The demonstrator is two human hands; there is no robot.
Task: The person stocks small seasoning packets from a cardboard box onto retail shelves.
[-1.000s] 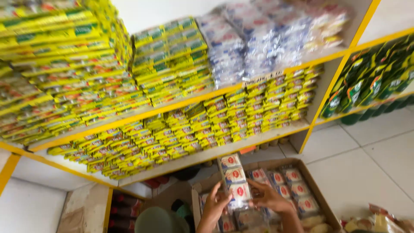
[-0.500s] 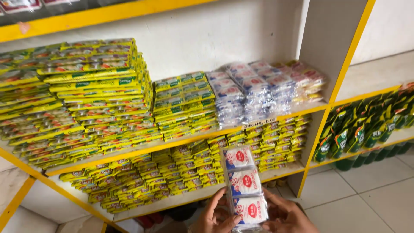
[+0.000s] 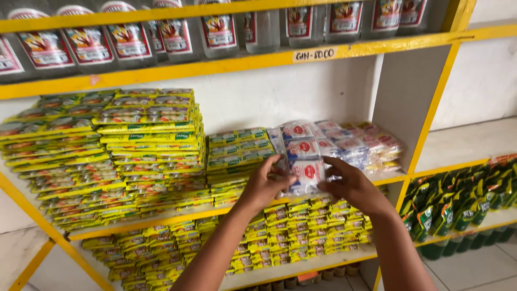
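Since the earlier frame both hands have lifted the strip of white sachets (image 3: pixel 305 161) from low in front of the bottom shelf up to the middle shelf (image 3: pixel 161 215); the view has tilted up too, and the bottles (image 3: pixel 129 40) on the top shelf now show. Left hand (image 3: pixel 267 183) is closed on the strip's left edge, fingers curled around it. Right hand (image 3: pixel 350 186) grips the right edge, thumb on the front. Strip hangs upright, red round marks facing the camera, its top against the stack of same white sachets (image 3: pixel 344 143) at the shelf's right end. Yellow-green packets (image 3: pixel 237 153) are stacked just left of the hands, with a taller pile (image 3: pixel 145 140) further left. Green pouches (image 3: pixel 463 205) fill the next bay right.
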